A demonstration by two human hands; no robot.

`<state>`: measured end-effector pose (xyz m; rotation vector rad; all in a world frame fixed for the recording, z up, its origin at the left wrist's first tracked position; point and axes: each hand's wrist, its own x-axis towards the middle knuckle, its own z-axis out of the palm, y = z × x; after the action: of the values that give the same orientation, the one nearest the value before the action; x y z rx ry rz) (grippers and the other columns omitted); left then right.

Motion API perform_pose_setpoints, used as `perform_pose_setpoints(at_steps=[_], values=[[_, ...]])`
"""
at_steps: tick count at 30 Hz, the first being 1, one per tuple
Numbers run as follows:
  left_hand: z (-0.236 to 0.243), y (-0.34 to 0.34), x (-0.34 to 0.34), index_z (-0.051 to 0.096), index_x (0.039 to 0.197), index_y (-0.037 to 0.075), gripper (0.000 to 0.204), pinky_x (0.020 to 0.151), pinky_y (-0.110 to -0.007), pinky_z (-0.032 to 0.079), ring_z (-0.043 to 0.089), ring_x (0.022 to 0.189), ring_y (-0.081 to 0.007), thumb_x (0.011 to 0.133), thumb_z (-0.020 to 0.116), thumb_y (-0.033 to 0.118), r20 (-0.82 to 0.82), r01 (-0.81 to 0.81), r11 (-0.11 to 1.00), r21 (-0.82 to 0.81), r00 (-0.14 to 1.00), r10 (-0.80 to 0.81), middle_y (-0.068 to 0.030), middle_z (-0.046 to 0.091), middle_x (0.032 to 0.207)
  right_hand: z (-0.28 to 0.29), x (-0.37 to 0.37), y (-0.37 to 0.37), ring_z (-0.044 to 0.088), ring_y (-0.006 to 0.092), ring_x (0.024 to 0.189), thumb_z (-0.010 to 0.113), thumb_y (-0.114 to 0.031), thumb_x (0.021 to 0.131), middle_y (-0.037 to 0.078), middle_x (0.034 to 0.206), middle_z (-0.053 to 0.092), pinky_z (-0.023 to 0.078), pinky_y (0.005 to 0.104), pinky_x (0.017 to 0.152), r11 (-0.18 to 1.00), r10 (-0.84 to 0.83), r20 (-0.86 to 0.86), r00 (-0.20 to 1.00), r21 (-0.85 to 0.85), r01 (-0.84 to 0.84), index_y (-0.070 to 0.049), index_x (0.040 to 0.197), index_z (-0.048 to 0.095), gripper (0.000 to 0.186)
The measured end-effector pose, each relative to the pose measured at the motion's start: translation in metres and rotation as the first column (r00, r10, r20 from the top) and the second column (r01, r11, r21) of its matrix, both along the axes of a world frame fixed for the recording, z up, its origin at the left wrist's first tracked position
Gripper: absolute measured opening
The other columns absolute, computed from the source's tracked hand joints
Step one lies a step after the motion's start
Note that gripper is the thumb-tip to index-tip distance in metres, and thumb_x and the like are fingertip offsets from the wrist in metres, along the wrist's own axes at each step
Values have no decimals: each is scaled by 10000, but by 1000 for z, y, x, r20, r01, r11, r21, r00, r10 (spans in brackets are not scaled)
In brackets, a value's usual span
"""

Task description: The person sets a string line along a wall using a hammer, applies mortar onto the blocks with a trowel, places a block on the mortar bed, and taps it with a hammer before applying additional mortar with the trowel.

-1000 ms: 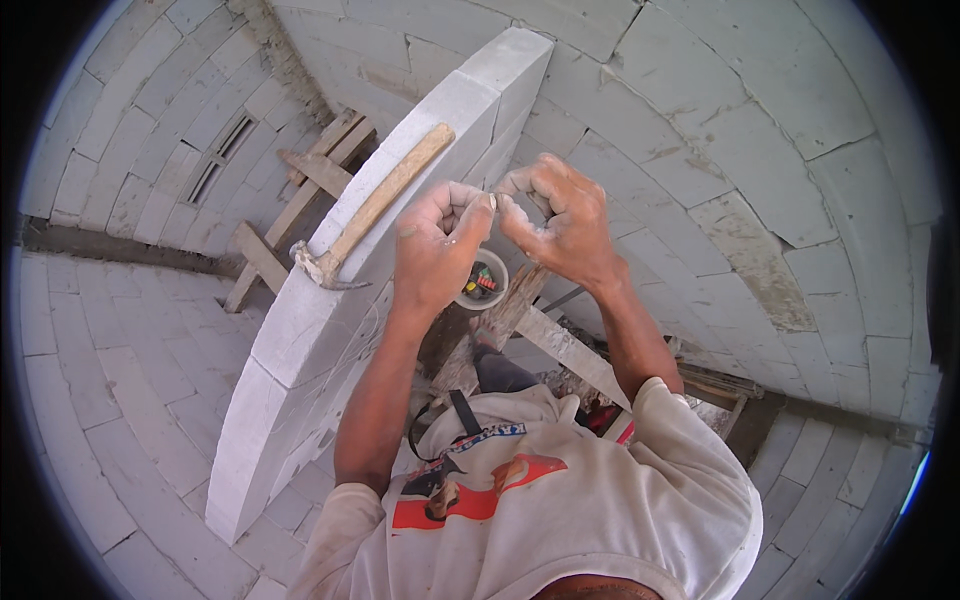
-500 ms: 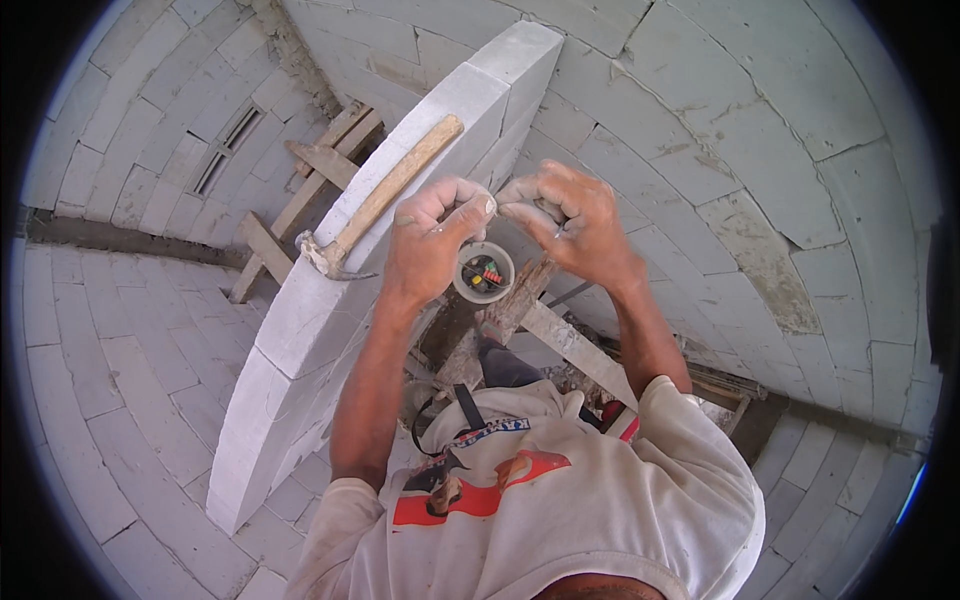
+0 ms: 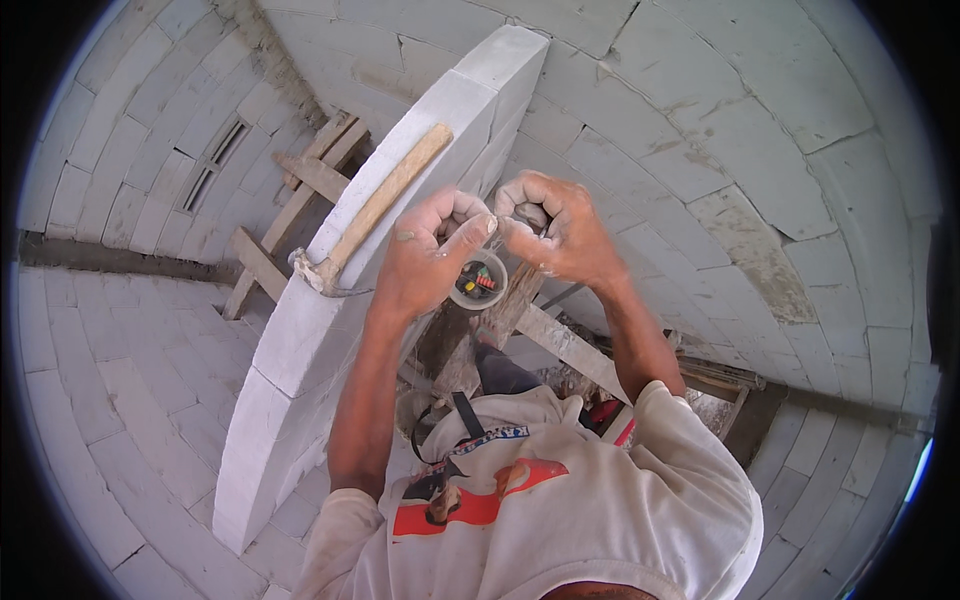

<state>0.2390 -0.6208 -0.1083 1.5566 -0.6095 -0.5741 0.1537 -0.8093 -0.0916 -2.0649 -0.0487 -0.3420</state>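
My left hand (image 3: 425, 255) and my right hand (image 3: 565, 232), both dusty with white powder, are raised close together in front of me. Thumb and fingers are curled into a pinch on each, the tips nearly touching. Whatever lies between them is too small to make out. Left of my left hand, a claw hammer (image 3: 390, 195) with a wooden handle rests along the top of a low white block wall (image 3: 300, 340). Below the hands hangs or stands a small pale bucket (image 3: 476, 302) with red, yellow and dark pieces inside, partly hidden by my left hand.
A tall grey block wall (image 3: 700, 150) rises on the right and ahead. Beyond the low wall, wooden boards (image 3: 262, 262) are nailed together as a brace. Below me are a rough plank (image 3: 515, 290) and a slanting pale board (image 3: 570, 350).
Both hands stay pinched together and have shifted slightly downward in view, covering more of the bucket. The hammer still lies on the wall; the whole view has tilted a little.
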Motion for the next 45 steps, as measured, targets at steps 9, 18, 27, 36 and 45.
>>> perform_pose_setpoints(at_steps=[9,18,27,36,45], values=[[-9,-25,9,714,1006,34,152,660,-239,461,575,749,-49,957,737,176,-169,0,1000,-25,986,-4,8,691,848,21,16,-29,403,46,614,693,-97,818,-44,704,515,352,251,557,986,-148,39,988,82,145,-33,897,666,105],[30,-107,57,700,1077,5,271,741,-251,507,623,822,-81,961,742,247,-14,-9,967,-255,1000,5,-21,700,902,95,73,-108,392,34,626,686,-140,866,-76,704,488,340,236,564,956,-268,195,944,-72,286,-48,908,652,107],[106,-226,165,690,1066,7,270,535,-186,368,462,632,6,988,721,265,268,-62,922,-382,948,174,-28,705,885,198,172,-233,655,197,684,705,-187,837,105,736,690,525,366,636,699,-338,507,793,-429,572,-27,926,710,183],[148,-269,223,721,994,15,267,463,-206,280,352,519,12,989,709,281,252,-114,914,-390,941,225,-1,684,795,254,239,-287,684,293,781,690,-200,853,185,845,704,534,415,726,576,-209,629,749,-539,614,-29,934,724,192],[142,-283,244,730,977,24,249,478,-201,293,380,543,7,987,721,272,248,-136,901,-412,935,255,8,657,764,264,250,-284,703,350,825,673,-162,832,224,851,702,546,445,786,481,-131,661,739,-609,630,-24,906,717,162]])
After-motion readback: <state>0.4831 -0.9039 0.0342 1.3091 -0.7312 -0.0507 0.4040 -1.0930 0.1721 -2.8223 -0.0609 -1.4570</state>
